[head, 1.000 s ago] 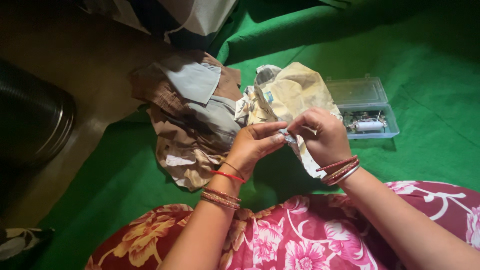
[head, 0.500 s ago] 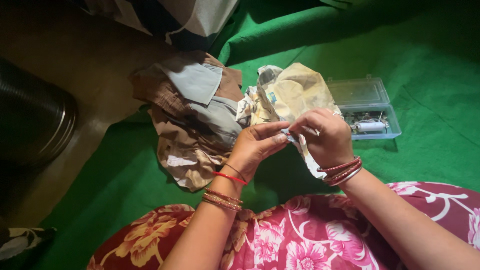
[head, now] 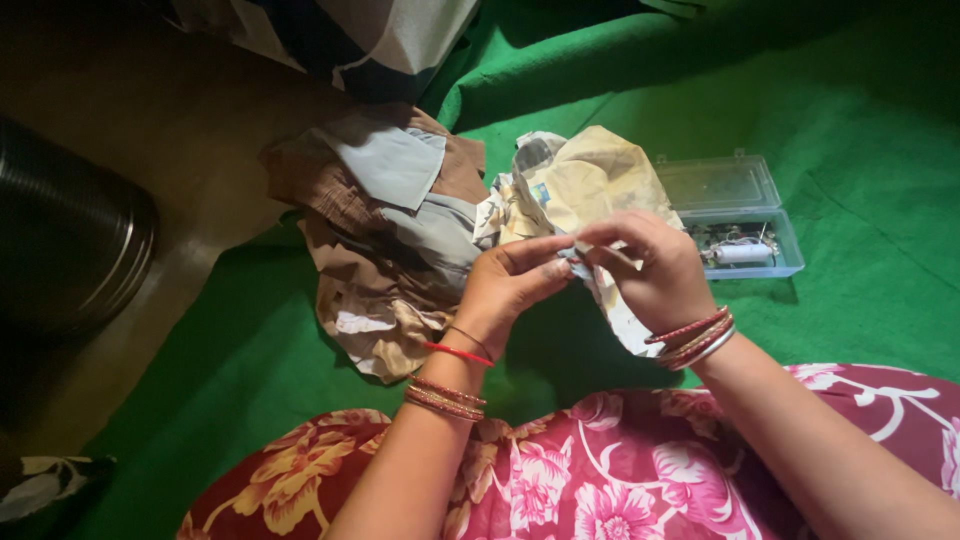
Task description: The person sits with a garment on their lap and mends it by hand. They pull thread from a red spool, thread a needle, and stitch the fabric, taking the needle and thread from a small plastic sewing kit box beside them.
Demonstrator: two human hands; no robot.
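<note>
Both hands are pinching the same edge of the cream printed cloth (head: 590, 180): left hand (head: 510, 290) and right hand (head: 650, 270) meet fingertip to fingertip. The cloth is bunched just left of the clear plastic sewing box (head: 735, 215), with brown and grey clothes (head: 385, 230) piled further left.

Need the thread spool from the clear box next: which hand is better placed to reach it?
Probably the right hand: it sits just beside the clear box, while the left hand is farther away, both pinching the pale cloth.
</note>
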